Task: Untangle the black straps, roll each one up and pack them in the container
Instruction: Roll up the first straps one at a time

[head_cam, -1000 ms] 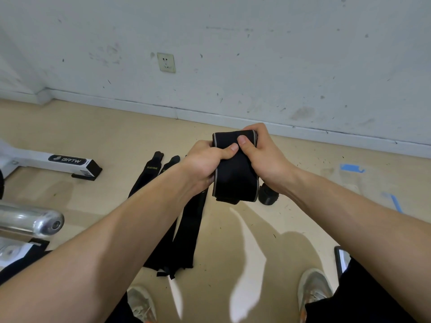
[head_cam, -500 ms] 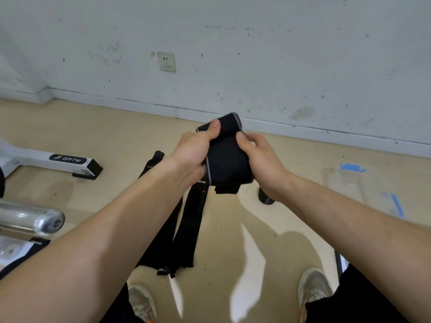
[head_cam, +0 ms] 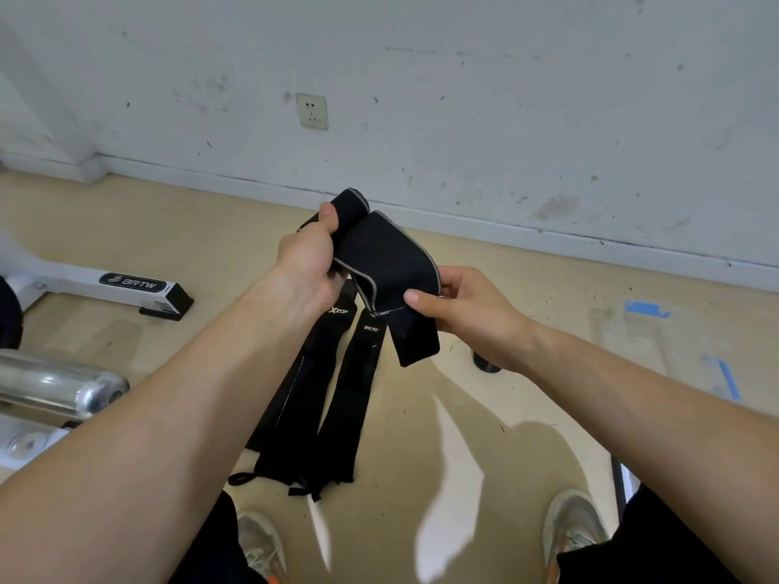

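One strap (head_cam: 381, 259) was held above the floor (head_cam: 463, 440): left grip (head_cam: 307, 263) curled round its rolled end, right grip (head_cam: 463, 314) pinching its loose part. More straps (head_cam: 343, 398) lay flat on the floor below.

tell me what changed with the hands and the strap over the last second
The hands drew apart: the left hand rose with the rolled end of the strap, the right hand slid right and down, pinching the strap's lower edge, so the tight bundle opened out with a tail hanging. Both hands kept hold; the straps on the floor lie as before.
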Demonstrator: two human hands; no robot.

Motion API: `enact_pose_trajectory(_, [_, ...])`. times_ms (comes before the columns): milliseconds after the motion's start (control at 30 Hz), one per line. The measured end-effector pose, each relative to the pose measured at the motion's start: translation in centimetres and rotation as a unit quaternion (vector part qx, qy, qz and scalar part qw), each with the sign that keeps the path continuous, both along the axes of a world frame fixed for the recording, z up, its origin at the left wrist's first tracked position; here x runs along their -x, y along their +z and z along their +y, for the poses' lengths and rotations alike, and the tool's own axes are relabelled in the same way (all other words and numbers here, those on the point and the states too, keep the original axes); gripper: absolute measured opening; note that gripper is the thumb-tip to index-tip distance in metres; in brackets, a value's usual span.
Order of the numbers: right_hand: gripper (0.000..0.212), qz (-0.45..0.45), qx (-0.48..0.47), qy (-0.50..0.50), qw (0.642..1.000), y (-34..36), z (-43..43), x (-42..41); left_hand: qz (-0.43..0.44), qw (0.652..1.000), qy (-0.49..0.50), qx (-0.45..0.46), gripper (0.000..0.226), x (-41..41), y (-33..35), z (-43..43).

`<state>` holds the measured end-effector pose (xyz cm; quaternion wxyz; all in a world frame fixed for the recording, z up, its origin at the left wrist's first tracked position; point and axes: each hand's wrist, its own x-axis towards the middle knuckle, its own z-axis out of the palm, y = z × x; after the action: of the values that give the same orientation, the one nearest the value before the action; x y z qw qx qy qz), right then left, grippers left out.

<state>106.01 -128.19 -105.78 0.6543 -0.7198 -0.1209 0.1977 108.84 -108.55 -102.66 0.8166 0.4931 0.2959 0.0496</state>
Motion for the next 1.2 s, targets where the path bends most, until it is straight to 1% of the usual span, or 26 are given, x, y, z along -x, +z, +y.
enact_pose_trajectory(100, [0.019, 0.012, 0.017, -0.012, 1.000, 0.2, -0.1, -0.2, -0.005, 0.998, 0.042, -0.035, 0.034, -0.3, -0.2, 0.4])
enact_pose_trajectory(200, [0.026, 0.023, 0.052, -0.038, 0.998, 0.0, -0.2, -0.2, -0.001, 0.995, 0.061, -0.084, 0.029, -0.4, 0.1, 0.5])
enact_pose_trajectory(333, [0.027, 0.045, 0.084, -0.058, 0.994, -0.4, -0.5, -0.4, -0.036, 0.988, 0.068, -0.134, 0.042, -0.6, 0.0, 0.1])
enact_pose_trajectory(433, [0.015, 0.053, 0.075, -0.067, 0.993, -0.5, -0.8, -0.8, -0.053, 0.983, 0.075, -0.159, 0.040, -0.7, -0.6, 0.1])
enact_pose_trajectory(500, [0.017, 0.058, 0.064, -0.071, 0.994, -0.6, -0.8, -0.8, -0.060, 0.981, 0.082, -0.168, 0.030, -0.8, -0.8, 0.0])
enact_pose_trajectory(567, [0.019, 0.062, 0.056, -0.070, 0.994, -0.5, -0.7, -0.9, -0.063, 0.976, 0.087, -0.189, 0.026, -0.9, -1.0, 0.0])
enact_pose_trajectory(633, [0.023, 0.069, 0.051, -0.059, 0.995, -0.2, -0.6, -0.8, -0.064, 0.969, 0.086, -0.223, 0.029, -0.8, -1.2, 0.0])
enact_pose_trajectory(700, [0.024, 0.079, 0.043, -0.048, 0.995, 0.0, -0.5, -0.8, -0.071, 0.960, 0.080, -0.258, 0.037, -0.8, -1.6, 0.1])
enact_pose_trajectory(800, [0.024, 0.086, 0.045, -0.068, 0.993, -0.2, -0.6, -0.9, -0.079, 0.956, 0.080, -0.271, 0.043, -0.8, -2.0, -0.2])
enact_pose_trajectory(900, [0.031, 0.108, 0.076, -0.092, 0.987, -0.7, -0.9, -1.0, -0.095, 0.968, 0.062, -0.222, 0.035, -0.7, -1.5, -0.8])
enact_pose_trajectory(967, [0.039, 0.119, 0.105, -0.082, 0.984, -0.9, -1.2, -1.1, -0.105, 0.972, 0.037, -0.206, 0.032, -0.5, -1.3, -1.3])
enact_pose_trajectory(1033, [0.044, 0.124, 0.135, -0.052, 0.982, -0.9, -1.6, -1.3, -0.114, 0.969, 0.007, -0.219, 0.031, -0.1, -1.3, -1.9])
enact_pose_trajectory(1100, [0.047, 0.120, 0.145, -0.026, 0.982, -0.6, -1.7, -1.4, -0.123, 0.963, -0.028, -0.236, 0.027, 0.4, -1.3, -2.6])
enact_pose_trajectory(1200, [0.052, 0.077, 0.134, -0.010, 0.988, 0.4, -1.3, -1.3, -0.129, 0.955, -0.075, -0.256, 0.025, 1.1, -1.3, -3.5])
